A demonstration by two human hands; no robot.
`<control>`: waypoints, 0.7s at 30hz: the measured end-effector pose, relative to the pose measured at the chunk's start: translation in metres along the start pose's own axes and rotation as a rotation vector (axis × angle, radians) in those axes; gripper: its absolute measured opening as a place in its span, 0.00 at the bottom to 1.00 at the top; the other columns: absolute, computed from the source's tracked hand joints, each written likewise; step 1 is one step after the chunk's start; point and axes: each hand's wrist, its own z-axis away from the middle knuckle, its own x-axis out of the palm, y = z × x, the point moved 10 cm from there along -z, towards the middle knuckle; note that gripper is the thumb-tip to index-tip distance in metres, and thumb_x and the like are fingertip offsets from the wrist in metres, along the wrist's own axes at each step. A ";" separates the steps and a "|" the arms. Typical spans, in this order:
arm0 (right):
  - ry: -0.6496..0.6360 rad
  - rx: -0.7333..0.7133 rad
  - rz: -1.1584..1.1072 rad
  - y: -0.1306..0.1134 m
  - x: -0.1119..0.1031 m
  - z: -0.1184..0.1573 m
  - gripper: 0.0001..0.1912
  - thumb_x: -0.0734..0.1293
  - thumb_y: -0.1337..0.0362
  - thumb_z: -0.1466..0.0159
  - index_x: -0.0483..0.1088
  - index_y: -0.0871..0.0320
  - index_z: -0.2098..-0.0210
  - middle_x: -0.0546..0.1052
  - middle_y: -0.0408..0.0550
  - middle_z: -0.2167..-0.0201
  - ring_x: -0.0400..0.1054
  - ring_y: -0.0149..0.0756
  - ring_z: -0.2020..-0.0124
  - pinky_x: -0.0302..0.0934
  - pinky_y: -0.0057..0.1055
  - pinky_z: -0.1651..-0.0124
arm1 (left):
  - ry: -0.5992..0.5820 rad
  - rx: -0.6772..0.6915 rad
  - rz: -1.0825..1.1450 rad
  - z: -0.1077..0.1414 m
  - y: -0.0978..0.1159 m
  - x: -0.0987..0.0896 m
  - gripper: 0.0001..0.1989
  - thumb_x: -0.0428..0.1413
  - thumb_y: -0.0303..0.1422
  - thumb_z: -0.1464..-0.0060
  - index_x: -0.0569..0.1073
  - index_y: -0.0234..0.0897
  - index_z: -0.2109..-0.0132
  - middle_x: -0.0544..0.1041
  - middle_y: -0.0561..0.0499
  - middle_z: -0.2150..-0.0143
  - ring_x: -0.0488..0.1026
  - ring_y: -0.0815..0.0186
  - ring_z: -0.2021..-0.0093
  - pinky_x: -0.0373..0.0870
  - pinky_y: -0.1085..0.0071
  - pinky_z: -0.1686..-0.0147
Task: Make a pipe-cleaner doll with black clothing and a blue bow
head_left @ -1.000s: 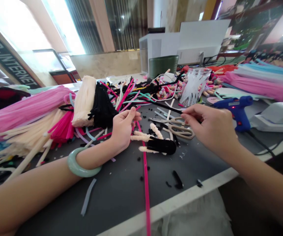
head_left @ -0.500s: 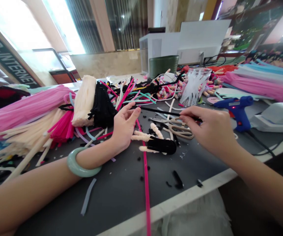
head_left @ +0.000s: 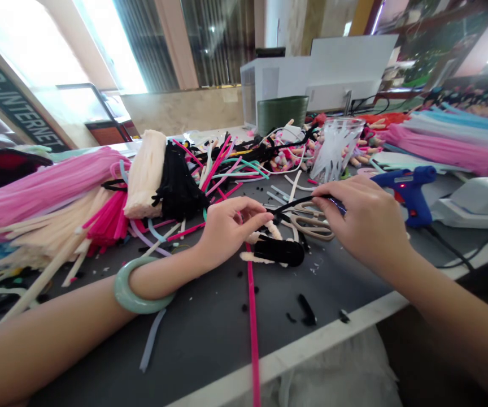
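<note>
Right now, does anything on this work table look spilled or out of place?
Yes. A long magenta pipe-cleaner strip lies loose across the grey work table and runs over its front edge, and black snippets are scattered near that edge, apart from the bundled stock.

Black pipe cleaner (head_left: 295, 202); pink pipe cleaners (head_left: 36, 189); cream pipe cleaners (head_left: 144, 175); blue glue gun (head_left: 409, 192); pale green bangle (head_left: 136, 297); dark grey tabletop (head_left: 210, 350)

Our left hand (head_left: 227, 229) lies palm down with its fingers curled, reaching toward our right hand (head_left: 365, 220), and the 2 hands are near each other but not touching. Our right thumb and fingertips pinch together. Our left forearm (head_left: 53, 316) stretches low in from the lower left, and our right forearm (head_left: 451, 305) slants in from the lower right.
</note>
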 end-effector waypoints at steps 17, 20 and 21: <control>0.016 -0.298 0.101 -0.039 -0.005 0.006 0.10 0.63 0.61 0.35 0.72 0.58 0.58 0.78 0.49 0.64 0.69 0.45 0.57 0.52 0.49 0.46 | 0.015 0.394 -0.294 0.013 0.042 0.005 0.05 0.58 0.30 0.46 0.74 0.35 0.69 0.76 0.54 0.74 0.69 0.73 0.74 0.65 0.77 0.71; -0.001 -0.447 0.088 -0.055 -0.004 0.013 0.08 0.63 0.65 0.34 0.71 0.58 0.56 0.79 0.46 0.64 0.69 0.41 0.57 0.49 0.49 0.42 | -0.004 0.466 -0.266 0.017 0.048 0.006 0.04 0.57 0.30 0.45 0.74 0.34 0.67 0.77 0.52 0.72 0.71 0.73 0.73 0.65 0.77 0.70; -0.002 -0.474 0.082 -0.057 -0.004 0.014 0.08 0.63 0.67 0.34 0.71 0.57 0.57 0.79 0.45 0.65 0.69 0.40 0.57 0.48 0.48 0.42 | -0.005 0.486 -0.253 0.019 0.050 0.005 0.04 0.57 0.30 0.45 0.74 0.34 0.67 0.77 0.52 0.71 0.71 0.73 0.73 0.66 0.77 0.70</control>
